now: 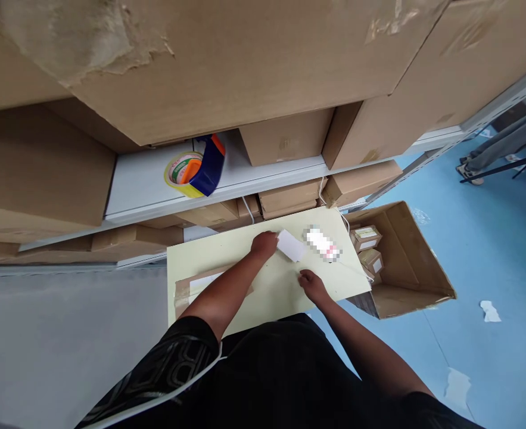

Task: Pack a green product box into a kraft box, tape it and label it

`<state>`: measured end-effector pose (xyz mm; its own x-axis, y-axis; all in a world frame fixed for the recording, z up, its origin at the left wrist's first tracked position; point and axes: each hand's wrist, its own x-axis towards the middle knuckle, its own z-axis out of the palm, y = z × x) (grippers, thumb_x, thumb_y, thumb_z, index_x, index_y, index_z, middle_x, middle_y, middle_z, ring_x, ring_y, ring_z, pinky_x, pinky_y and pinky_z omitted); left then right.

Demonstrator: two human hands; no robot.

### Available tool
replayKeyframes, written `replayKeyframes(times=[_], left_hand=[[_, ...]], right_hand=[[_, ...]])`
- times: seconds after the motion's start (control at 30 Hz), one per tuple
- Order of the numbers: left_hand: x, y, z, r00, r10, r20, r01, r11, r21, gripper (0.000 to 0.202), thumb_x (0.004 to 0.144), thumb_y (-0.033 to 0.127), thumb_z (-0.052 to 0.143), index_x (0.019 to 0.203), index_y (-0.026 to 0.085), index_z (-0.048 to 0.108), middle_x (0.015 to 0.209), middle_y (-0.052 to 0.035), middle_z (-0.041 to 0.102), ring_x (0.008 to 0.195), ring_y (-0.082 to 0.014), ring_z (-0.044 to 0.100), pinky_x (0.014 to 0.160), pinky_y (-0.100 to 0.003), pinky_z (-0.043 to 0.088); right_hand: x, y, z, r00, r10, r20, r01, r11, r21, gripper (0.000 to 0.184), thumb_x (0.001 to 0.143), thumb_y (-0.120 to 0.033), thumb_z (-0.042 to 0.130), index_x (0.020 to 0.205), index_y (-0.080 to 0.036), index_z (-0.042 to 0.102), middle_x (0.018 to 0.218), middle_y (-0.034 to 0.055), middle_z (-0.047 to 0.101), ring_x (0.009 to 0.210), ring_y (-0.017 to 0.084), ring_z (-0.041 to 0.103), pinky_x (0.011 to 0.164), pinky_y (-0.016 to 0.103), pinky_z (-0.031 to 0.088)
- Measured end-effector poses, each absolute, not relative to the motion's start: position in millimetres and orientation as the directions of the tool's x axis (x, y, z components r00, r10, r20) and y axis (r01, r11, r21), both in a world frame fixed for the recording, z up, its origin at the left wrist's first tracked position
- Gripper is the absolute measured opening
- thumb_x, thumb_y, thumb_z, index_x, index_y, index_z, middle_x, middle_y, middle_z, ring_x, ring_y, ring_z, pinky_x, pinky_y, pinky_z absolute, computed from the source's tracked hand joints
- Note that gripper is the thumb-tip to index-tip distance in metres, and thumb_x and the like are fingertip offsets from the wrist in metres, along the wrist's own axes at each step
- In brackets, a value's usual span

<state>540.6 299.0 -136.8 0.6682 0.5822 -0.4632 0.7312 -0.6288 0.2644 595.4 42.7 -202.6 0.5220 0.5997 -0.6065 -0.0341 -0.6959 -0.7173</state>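
Observation:
My left hand is closed on the edge of a small white card, holding it just over a pale yellow board that serves as a work surface. My right hand rests on the board a little nearer to me, fingers curled; whether it holds anything I cannot make out. A blurred white label or packet lies on the board just right of the card. Under my left forearm a brown taped parcel lies on the board.
A tape dispenser with a yellow roll sits on the white shelf among big cardboard boxes. An open carton holding small boxes stands on the blue floor at right. Paper scraps lie on the floor. Another person's legs show at far right.

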Motion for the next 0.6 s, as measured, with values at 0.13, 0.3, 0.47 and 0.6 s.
replayKeyframes(times=[0.13, 0.3, 0.47, 0.6], left_hand=[[532.6, 271.0, -115.2, 0.805, 0.495, -0.327, 0.583, -0.761, 0.285, 0.033, 0.104, 0.029, 0.044, 0.110, 0.016, 0.075, 0.118, -0.0155, 0.072, 0.117, -0.0292, 0.063, 0.103, -0.041, 0.047], [514.1, 218.4, -100.9, 0.937, 0.207, -0.283, 0.309, -0.869, 0.388, 0.034, 0.105, 0.029, 0.043, 0.101, 0.016, 0.075, 0.103, -0.0166, 0.071, 0.110, -0.0311, 0.065, 0.103, -0.046, 0.047], [515.6, 204.4, -108.1, 0.961, 0.049, -0.273, 0.193, -0.823, 0.535, 0.031, 0.102, 0.039, 0.052, 0.110, 0.021, 0.076, 0.110, -0.0132, 0.073, 0.115, -0.0302, 0.065, 0.108, -0.046, 0.047], [535.4, 231.3, -129.9, 0.977, 0.109, -0.184, 0.184, -0.868, 0.462, 0.041, 0.101, 0.023, 0.048, 0.136, 0.022, 0.068, 0.155, -0.0117, 0.055, 0.150, -0.0315, 0.042, 0.124, -0.052, 0.031]], right_hand=[[597.6, 48.8, -186.7, 0.602, 0.590, -0.538, -0.102, -0.611, -0.785, 0.034, 0.093, -0.052, 0.052, 0.105, -0.024, 0.069, 0.094, 0.0047, 0.075, 0.087, 0.025, 0.072, 0.083, 0.037, 0.056], [602.4, 54.5, -160.8, 0.696, 0.571, -0.435, -0.128, -0.498, -0.858, 0.049, 0.093, -0.072, 0.049, 0.093, -0.025, 0.064, 0.085, 0.0060, 0.074, 0.080, 0.025, 0.071, 0.072, 0.034, 0.056], [613.1, 55.4, -157.4, 0.760, 0.454, -0.465, -0.128, -0.597, -0.792, 0.035, 0.090, -0.059, 0.053, 0.078, -0.027, 0.058, 0.060, 0.0014, 0.065, 0.064, 0.024, 0.065, 0.061, 0.032, 0.053], [617.8, 49.7, -166.4, 0.710, 0.394, -0.584, -0.345, -0.529, -0.775, 0.028, 0.088, -0.053, 0.054, 0.083, -0.025, 0.058, 0.052, -0.0027, 0.057, 0.051, 0.020, 0.061, 0.051, 0.030, 0.051]])
